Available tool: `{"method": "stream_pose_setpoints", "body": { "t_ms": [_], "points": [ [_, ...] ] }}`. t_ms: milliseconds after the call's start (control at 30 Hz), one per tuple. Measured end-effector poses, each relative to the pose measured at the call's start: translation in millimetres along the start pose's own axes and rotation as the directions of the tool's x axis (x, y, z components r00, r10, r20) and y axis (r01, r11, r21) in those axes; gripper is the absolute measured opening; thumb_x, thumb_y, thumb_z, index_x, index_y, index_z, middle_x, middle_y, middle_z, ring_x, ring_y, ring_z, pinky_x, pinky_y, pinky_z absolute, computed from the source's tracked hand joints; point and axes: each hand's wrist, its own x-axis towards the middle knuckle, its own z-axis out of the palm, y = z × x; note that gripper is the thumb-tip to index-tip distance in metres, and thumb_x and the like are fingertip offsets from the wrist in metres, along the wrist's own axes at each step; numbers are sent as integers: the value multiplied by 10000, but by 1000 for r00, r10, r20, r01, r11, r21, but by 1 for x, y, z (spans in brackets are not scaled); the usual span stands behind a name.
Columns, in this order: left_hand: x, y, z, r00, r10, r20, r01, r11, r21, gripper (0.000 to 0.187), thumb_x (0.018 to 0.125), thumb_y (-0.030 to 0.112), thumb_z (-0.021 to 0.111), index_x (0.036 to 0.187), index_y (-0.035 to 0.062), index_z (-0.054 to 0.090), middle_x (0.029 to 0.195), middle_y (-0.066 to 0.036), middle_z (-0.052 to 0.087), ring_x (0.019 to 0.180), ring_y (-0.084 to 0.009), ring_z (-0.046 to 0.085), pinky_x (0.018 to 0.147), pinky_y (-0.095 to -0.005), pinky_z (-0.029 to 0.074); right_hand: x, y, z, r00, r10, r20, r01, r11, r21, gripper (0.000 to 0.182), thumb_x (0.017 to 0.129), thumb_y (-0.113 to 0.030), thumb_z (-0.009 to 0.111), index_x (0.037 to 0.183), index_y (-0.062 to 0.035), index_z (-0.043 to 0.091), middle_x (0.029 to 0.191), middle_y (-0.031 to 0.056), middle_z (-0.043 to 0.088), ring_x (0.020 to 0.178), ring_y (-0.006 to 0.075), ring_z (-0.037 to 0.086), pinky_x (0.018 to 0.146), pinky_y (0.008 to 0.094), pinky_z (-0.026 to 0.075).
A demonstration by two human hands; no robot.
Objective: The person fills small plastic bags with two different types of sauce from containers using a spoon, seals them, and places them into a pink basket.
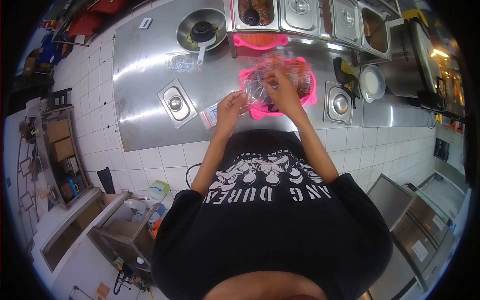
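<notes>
A small clear plastic bag point(255, 93) is stretched between my hands, over a round pink basket point(313, 92). My left hand point(231, 107) pinches the bag's left edge with closed fingers. On its other side, my right hand point(283, 95) is closed, fingertips pinched at the bag's upper right. Several clear packets with reddish contents point(300, 70) lie in and across the back of the basket; my right hand hides part of them. Whether the held bag contains anything is too small to tell. Beside my left hand lies a flat packet with a printed label point(210, 116).
Two steel lids point(178, 103) point(339, 103) lie on the steel table point(142, 120). At the back stand a metal bowl point(186, 25) with a white-handled utensil and a raised row of steel food pans point(300, 17). A white bowl point(372, 83) is at right.
</notes>
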Motion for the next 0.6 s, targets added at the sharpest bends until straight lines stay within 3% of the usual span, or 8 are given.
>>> {"method": "stream_pose_setpoints", "body": {
  "t_ms": [33,67,133,167,200,233,400,600],
  "points": [
    [-1,0,1,1000,11,-6,-11,1000,27,268,966,169,609,1149,-27,608,1006,-83,665,911,-136,648,824,-290,576,-2,-7,1,983,-131,-127,98,965,-243,206,856,-87,676,1004,10,572,951,137,657,839,225,648,773,325,501],
    [-2,1,2,1000,22,-13,-21,998,53,257,964,164,613,1135,-28,616,1015,-85,662,922,-132,645,825,-290,578,-3,-20,-2,983,-132,-125,99,965,-243,206,856,-87,676,1004,10,572,951,137,657,839,225,648,773,325,501],
    [-4,3,10,997,56,-51,-53,997,56,239,961,151,615,1122,-26,624,1010,-83,660,922,-134,643,821,-292,581,-6,-45,-5,912,-332,-240,158,826,-542,239,832,-113,705,990,25,592,890,160,662,790,252,655,735,352,514],
    [-5,2,12,993,87,-84,-82,995,62,222,957,138,618,1109,-23,632,1006,-81,657,921,-135,641,817,-295,584,-10,-47,-1,913,-330,-238,158,826,-541,239,832,-113,705,990,25,592,890,160,662,790,252,655,735,352,514],
    [-5,0,13,993,84,-83,-79,995,61,222,957,138,618,1109,-23,632,1006,-81,657,921,-135,641,817,-295,584,-14,-46,2,992,-78,-103,50,967,-250,246,841,-137,719,981,31,606,896,149,669,793,223,657,723,330,513],
    [-5,-3,13,989,136,-66,-130,987,92,202,953,127,621,1093,-18,640,1013,-80,659,919,-137,641,819,-300,586,-16,-45,5,986,130,105,-134,990,34,258,851,-161,734,972,36,620,902,139,676,796,195,659,711,309,512],
    [-5,-4,16,979,200,-35,-192,969,156,183,938,133,647,1060,-3,654,998,-77,677,915,-131,643,784,-293,583,-22,-24,20,981,153,118,-174,965,198,253,872,-180,730,989,31,651,871,85,693,790,154,661,710,270,520],
    [-8,20,10,999,-34,-3,34,966,256,149,913,167,688,991,43,666,946,-47,694,858,-96,629,693,-257,551,-19,-26,-1,925,212,315,-342,825,449,209,922,-175,656,994,21,651,875,76,692,795,136,655,702,275,518]
  ]
}}
